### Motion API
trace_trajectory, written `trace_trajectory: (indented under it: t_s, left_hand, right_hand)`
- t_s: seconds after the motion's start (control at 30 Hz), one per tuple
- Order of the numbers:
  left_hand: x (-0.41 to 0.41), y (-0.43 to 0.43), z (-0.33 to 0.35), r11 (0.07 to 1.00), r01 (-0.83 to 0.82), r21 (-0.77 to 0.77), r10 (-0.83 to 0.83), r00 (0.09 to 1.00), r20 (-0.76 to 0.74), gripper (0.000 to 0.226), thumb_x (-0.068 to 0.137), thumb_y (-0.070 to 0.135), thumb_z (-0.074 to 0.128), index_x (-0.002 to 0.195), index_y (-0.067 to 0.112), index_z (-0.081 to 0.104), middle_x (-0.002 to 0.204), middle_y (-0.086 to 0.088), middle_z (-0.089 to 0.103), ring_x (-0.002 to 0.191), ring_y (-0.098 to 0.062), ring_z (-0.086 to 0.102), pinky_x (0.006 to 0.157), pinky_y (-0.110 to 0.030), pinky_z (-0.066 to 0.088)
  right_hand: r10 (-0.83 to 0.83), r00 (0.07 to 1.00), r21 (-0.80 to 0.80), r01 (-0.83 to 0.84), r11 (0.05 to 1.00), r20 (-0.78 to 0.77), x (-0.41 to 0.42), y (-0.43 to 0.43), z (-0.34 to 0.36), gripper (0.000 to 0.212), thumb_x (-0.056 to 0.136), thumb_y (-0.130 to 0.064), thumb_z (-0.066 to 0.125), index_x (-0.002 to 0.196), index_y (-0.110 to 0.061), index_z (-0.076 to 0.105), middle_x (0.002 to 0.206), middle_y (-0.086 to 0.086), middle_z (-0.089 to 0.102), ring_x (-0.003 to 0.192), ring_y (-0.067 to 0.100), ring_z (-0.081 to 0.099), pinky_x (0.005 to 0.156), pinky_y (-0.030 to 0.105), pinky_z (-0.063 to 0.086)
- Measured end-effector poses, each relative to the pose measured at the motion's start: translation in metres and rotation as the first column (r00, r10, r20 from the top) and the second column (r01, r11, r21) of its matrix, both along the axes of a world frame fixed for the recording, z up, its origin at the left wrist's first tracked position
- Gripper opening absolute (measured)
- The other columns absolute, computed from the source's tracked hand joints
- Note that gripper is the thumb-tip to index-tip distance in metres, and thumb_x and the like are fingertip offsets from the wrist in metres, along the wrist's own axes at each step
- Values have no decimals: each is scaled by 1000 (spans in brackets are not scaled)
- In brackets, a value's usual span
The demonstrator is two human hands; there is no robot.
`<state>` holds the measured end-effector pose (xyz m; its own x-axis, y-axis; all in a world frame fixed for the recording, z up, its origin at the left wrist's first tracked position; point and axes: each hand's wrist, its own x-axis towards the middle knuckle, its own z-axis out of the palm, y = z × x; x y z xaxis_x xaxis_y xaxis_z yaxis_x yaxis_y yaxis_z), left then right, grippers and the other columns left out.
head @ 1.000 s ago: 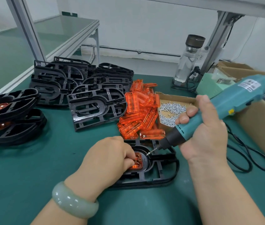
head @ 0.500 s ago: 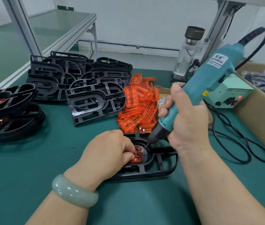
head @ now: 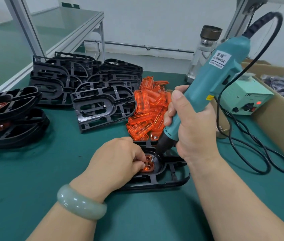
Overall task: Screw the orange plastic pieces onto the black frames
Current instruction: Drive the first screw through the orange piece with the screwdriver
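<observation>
A black frame [head: 170,178] lies on the green mat in front of me. An orange plastic piece [head: 148,166] sits in its round recess. My left hand [head: 116,162] rests on the frame, fingers curled and pinching the orange piece. My right hand [head: 193,126] grips a teal electric screwdriver [head: 212,80], held nearly upright. Its bit tip touches the orange piece at the recess. A heap of loose orange pieces [head: 148,110] lies just behind the frame.
Stacked bare black frames [head: 85,87] fill the back left. Frames with orange pieces fitted [head: 7,115] are piled at the far left. A power supply box [head: 245,100], its black cable [head: 252,153], a glass bottle [head: 203,53] and a cardboard box [head: 280,122] stand on the right.
My right hand swung the screwdriver from a low slant over the screw box to nearly upright, bringing the bit down onto the orange piece. My left hand stayed on the frame.
</observation>
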<state>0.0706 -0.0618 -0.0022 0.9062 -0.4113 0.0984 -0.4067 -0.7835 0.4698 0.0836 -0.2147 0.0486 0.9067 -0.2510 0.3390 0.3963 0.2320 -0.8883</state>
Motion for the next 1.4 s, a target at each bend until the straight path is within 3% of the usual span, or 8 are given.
trace_trajectory:
  t_s: [0.3,0.43,0.63,1.0,1.2,1.4]
  left_hand:
    - [-1,-1,2,1000,-15,0,15,1000,-26,11,81,35,67,91,38,71,81,10,49,85,-13,54,77,-35,48]
    - [-1,-1,2,1000,-8,8,8,1000,-21,13,82,36,66,93,38,71,80,11,47,86,-12,53,78,-34,48]
    - [-1,-2,2,998,8,58,-8,1000,1,17,84,39,63,99,41,70,78,12,41,89,-14,52,77,-33,48]
    - [-1,-2,2,999,-10,52,9,1000,1,16,83,39,64,97,40,70,77,13,43,86,-12,52,75,-32,48]
    - [-1,-3,4,997,-12,70,13,1000,-7,15,83,38,63,97,40,70,79,11,44,90,-15,54,77,-33,48]
    - [-1,-4,5,997,-27,74,28,999,-23,15,83,40,64,96,42,70,76,14,42,88,-12,53,74,-29,45]
  right_hand:
    - [168,985,-105,-162,981,45,2,7,0,12,82,-16,62,92,-13,55,54,-3,51,42,17,47,46,25,41]
    - [245,969,-69,-242,968,44,2,6,0,10,83,-14,60,92,-15,56,55,-2,49,42,17,45,46,24,40]
    - [249,968,29,-249,968,-7,4,-1,-2,13,83,-16,59,94,-13,53,57,-1,47,43,15,44,47,25,38]
    - [304,953,-9,-304,953,3,5,1,-4,13,79,-7,56,79,-19,56,53,-3,46,40,15,42,46,24,37]
    - [250,968,-46,-250,967,6,4,6,-3,11,76,-5,55,82,-12,50,52,-3,43,37,16,39,45,22,36]
    - [313,949,-100,-310,946,23,3,6,-3,16,76,-2,54,86,-14,53,50,-5,44,37,14,40,45,21,37]
